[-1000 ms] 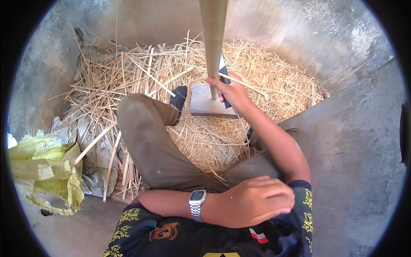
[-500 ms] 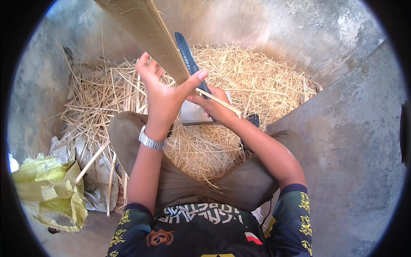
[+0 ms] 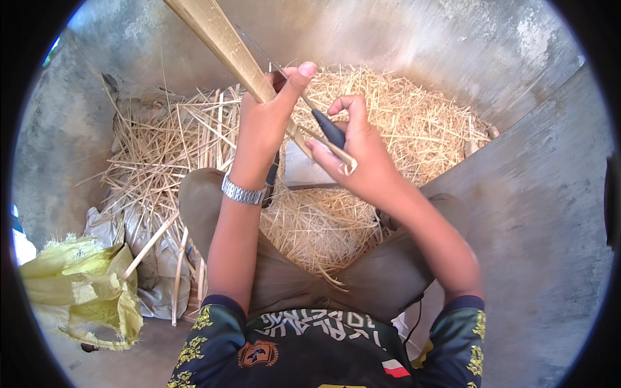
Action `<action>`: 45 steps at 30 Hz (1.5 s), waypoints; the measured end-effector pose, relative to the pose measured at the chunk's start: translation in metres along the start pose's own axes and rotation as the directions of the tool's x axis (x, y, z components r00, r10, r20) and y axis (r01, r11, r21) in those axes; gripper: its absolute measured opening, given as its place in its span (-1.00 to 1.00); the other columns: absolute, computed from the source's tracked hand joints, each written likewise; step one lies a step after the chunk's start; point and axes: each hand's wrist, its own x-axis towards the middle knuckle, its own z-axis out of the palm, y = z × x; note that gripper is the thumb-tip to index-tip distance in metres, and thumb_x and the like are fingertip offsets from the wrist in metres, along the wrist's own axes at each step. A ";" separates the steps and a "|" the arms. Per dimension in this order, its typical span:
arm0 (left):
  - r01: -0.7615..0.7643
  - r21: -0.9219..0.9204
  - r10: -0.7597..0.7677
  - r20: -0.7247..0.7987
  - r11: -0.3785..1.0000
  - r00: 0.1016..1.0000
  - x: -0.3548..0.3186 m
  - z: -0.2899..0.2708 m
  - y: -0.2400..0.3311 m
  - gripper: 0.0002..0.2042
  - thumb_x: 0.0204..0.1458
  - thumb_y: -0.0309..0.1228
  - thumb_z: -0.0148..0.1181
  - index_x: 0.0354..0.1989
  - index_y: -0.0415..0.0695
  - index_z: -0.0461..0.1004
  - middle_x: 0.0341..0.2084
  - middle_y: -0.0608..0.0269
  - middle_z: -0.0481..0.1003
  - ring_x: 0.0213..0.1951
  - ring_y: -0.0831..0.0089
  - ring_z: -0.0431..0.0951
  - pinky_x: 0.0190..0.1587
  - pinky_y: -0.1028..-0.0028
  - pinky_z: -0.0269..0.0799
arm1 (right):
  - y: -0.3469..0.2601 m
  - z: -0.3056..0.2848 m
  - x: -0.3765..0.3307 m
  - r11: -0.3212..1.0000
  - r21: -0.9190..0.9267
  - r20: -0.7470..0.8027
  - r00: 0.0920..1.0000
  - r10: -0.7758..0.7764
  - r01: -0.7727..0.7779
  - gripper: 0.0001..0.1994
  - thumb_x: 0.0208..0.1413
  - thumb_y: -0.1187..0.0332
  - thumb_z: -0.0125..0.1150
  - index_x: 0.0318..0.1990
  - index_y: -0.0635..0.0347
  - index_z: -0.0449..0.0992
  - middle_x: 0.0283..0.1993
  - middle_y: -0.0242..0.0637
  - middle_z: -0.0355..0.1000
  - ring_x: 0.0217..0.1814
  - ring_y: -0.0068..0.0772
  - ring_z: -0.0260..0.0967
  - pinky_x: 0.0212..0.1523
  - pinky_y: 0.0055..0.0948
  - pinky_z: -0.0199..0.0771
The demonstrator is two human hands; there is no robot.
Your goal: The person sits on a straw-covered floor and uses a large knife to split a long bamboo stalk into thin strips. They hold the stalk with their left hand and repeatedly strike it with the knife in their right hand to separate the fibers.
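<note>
Fingers (image 3: 299, 79) of L hand (image 3: 266, 126) hold bamboo (image 3: 223, 48); R hand (image 3: 372, 158) curls by knife (image 3: 328, 127) hndl, can't tell if gripping; straw (image 3: 414, 123) heaped down below 'em.

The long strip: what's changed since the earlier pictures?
The left hand rose from in front of the chest and took hold of the long strip, whose top swung left. The right hand's thumb and index finger spread apart; whether it still grips the knife handle is unclear. The grey block and yellow sack stayed.

Both forearms (image 3: 231, 255) reach forward, left grip (image 3: 268, 123) curled, thumb (image 3: 303, 76) extended, right grip's (image 3: 367, 155) forefinger (image 3: 356, 108) crooked.
</note>
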 end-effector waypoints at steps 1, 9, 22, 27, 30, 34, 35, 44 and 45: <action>0.004 0.017 -0.004 -0.016 1.000 1.000 0.000 -0.003 -0.005 -0.58 0.12 -0.16 0.30 -0.12 -0.35 0.57 -0.42 0.31 0.54 -0.38 0.57 0.45 -0.25 0.52 0.37 | -0.004 -0.007 -0.001 0.999 -0.038 0.023 1.000 0.005 -0.005 -0.50 0.12 0.35 0.30 0.02 0.15 0.04 -0.51 -0.15 0.39 -0.50 -0.12 0.44 -0.43 -0.25 0.38; 0.002 0.061 0.008 -0.162 0.998 0.987 0.003 -0.031 -0.021 -0.76 0.17 -0.36 0.15 -0.32 -0.33 0.60 -0.46 0.18 0.62 -0.43 0.50 0.59 -0.31 0.48 0.48 | -0.042 -0.107 -0.110 0.536 -0.843 0.258 0.842 0.474 -0.043 -0.84 0.22 0.36 0.09 -0.12 0.20 0.49 -0.34 -0.03 0.53 -0.27 0.14 0.51 -0.24 -0.09 0.50; -0.043 -0.100 0.025 -0.177 0.994 0.984 0.018 -0.041 -0.038 -0.72 0.15 -0.33 0.14 -0.28 -0.33 0.63 -0.49 0.19 0.61 -0.43 0.48 0.58 -0.28 0.45 0.48 | 0.017 -0.062 -0.276 0.525 0.123 0.967 -0.017 -0.254 -0.842 -0.82 0.17 0.39 0.18 -0.33 0.38 0.48 -0.56 -0.31 0.37 -0.52 -0.57 0.25 -0.46 -0.45 0.28; 0.019 -0.016 -0.022 -0.222 1.000 0.975 0.012 -0.047 -0.035 -0.72 0.15 -0.31 0.17 -0.28 -0.34 0.63 -0.49 0.17 0.62 -0.43 0.46 0.59 -0.27 0.45 0.47 | -0.013 -0.054 -0.277 -0.282 0.530 0.848 0.496 0.185 -0.800 -0.33 0.37 -0.24 -0.28 -0.11 0.34 0.39 -0.44 -0.12 0.40 -0.50 -0.35 0.41 -0.51 -0.44 0.41; 0.015 -0.031 -0.022 -0.219 0.999 0.975 0.013 -0.047 -0.034 -0.72 0.16 -0.30 0.17 -0.31 -0.33 0.63 -0.48 0.16 0.62 -0.42 0.45 0.59 -0.26 0.45 0.47 | -0.042 -0.009 -0.248 0.203 0.874 0.262 0.780 0.568 -0.441 -0.13 0.20 -0.45 -0.37 0.20 0.28 0.24 -0.12 0.01 0.35 -0.30 -0.10 0.45 -0.34 -0.25 0.51; 0.011 -0.009 -0.013 -0.232 1.000 0.973 0.006 -0.045 -0.025 -0.72 0.17 -0.30 0.16 -0.32 -0.31 0.64 -0.49 0.17 0.61 -0.43 0.44 0.57 -0.27 0.43 0.45 | -0.022 0.028 -0.234 0.796 0.600 -0.428 0.871 0.240 0.075 -0.24 0.25 -0.30 -0.29 0.09 0.35 0.31 -0.07 -0.03 0.34 -0.14 -0.09 0.40 -0.17 -0.16 0.48; 0.028 -0.008 -0.029 -0.234 1.000 0.972 0.007 -0.045 -0.025 -0.72 0.17 -0.30 0.16 -0.31 -0.31 0.63 -0.50 0.17 0.60 -0.44 0.44 0.57 -0.28 0.43 0.44 | -0.014 0.027 -0.229 0.839 0.516 -0.532 0.832 0.157 0.172 -0.25 0.27 -0.29 -0.34 0.02 0.36 0.35 -0.09 -0.03 0.36 -0.15 -0.09 0.39 -0.18 -0.16 0.48; -0.019 -0.057 0.007 -0.207 0.998 0.978 0.011 -0.040 -0.040 -0.74 0.19 -0.31 0.17 -0.36 -0.29 0.56 -0.58 0.29 0.49 -0.48 0.50 0.48 -0.40 0.41 0.36 | 0.030 -0.039 -0.191 0.768 -0.641 -0.756 0.182 -0.629 -0.010 -0.33 0.43 -0.08 -0.54 -0.14 0.31 0.47 -0.27 -0.08 0.41 -0.26 -0.23 0.34 -0.26 -0.26 0.45; -0.014 -0.081 -0.002 -0.191 0.997 0.982 0.012 -0.037 -0.041 -0.75 0.19 -0.31 0.18 -0.35 -0.29 0.56 -0.57 0.29 0.49 -0.48 0.51 0.48 -0.40 0.41 0.36 | 0.027 -0.051 -0.190 0.769 -0.636 -0.770 0.108 -0.628 -0.067 -0.35 0.43 -0.06 -0.53 -0.15 0.30 0.48 -0.26 -0.09 0.41 -0.26 -0.25 0.34 -0.27 -0.28 0.43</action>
